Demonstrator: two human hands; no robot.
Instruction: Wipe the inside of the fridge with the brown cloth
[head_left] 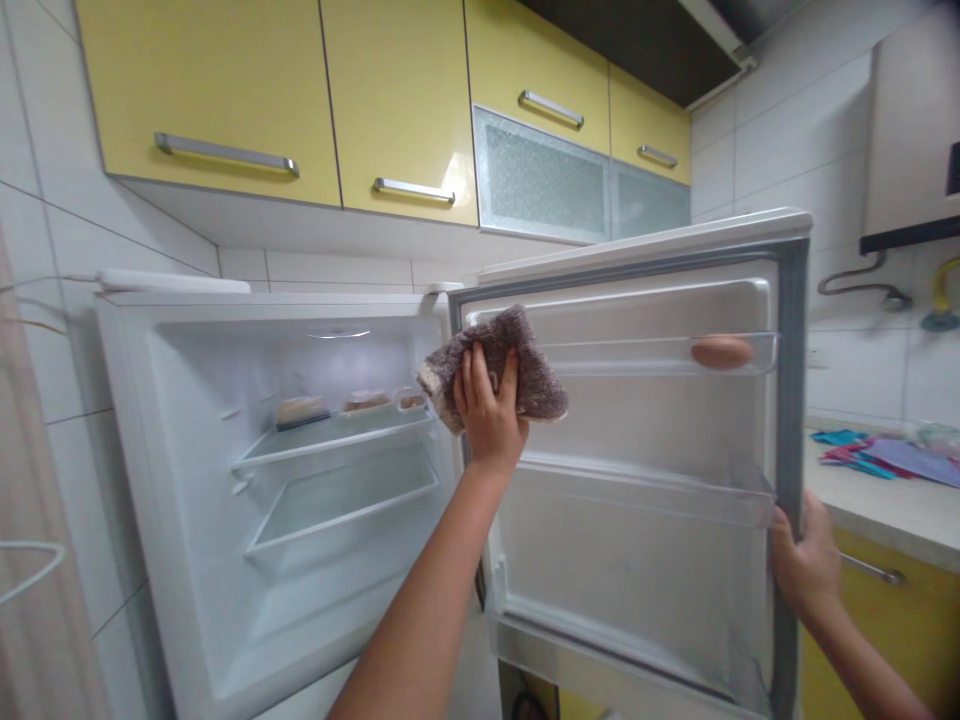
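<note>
Grey-brown and fuzzy, a cloth (536,375) sits around the middle of the frame, held under the spread fingers of the left hand (491,425). It overlaps the hinge side of the fridge door (637,420), in front of the left end of the upper rack (615,357); whether it presses on the door, I cannot tell. On the right of the frame, the right hand (814,560) is closed around the door's outer edge, its thumb just beside the end of the lower rack (660,497).

The door stands swung wide, leaving the front of the fridge (195,500) open at the left. Along the upper rack, a long stretch lies between the cloth and a brown egg (721,351) near the far end. Inside the fridge, food packs (367,401) stand toward the back of the upper shelf (337,437), with a gap down to the lower shelf (337,512). Yellow cupboards (397,90) span the top of the frame, their bottom edge above the fridge.
</note>
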